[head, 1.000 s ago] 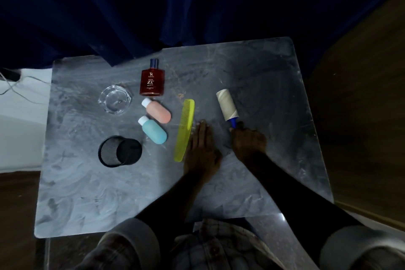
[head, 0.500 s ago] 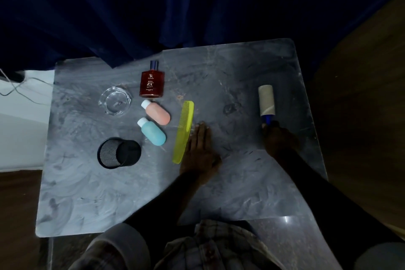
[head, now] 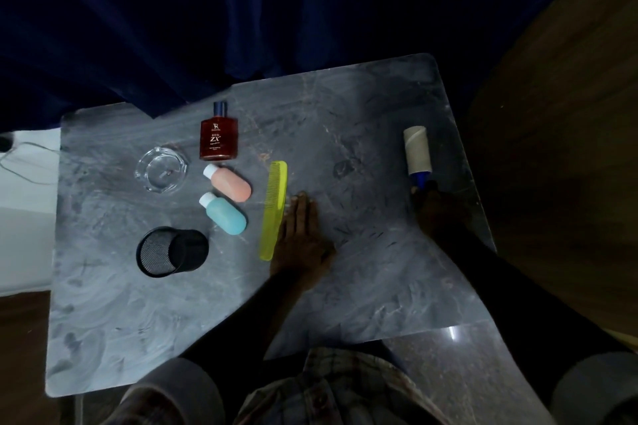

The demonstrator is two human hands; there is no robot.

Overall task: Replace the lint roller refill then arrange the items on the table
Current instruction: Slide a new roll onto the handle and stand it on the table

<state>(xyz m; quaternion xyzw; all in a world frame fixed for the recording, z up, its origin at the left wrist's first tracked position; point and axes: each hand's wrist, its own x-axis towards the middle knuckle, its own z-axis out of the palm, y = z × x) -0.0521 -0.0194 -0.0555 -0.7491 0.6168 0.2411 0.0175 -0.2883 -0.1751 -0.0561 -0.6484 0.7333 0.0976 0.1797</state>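
Grey marble table point(head: 345, 304), dark curtain behind. Right hand point(head: 440, 214) has slid the roller point(head: 417, 152) from centre to the 3 o'clock edge, closed on its handle. Left hand point(head: 302, 235) flat, empty, beside comb point(head: 274, 209). Arranging looks underway; refill unseen.

A grey marbled table point(head: 362, 121) carries a red perfume bottle point(head: 219, 138), a glass ashtray point(head: 161, 174), pink point(head: 230, 182) and blue point(head: 223, 213) bottles, a tipped black mesh cup point(head: 171, 251), a yellow comb point(head: 273, 210), and a lint roller point(head: 418, 153) near the right edge.
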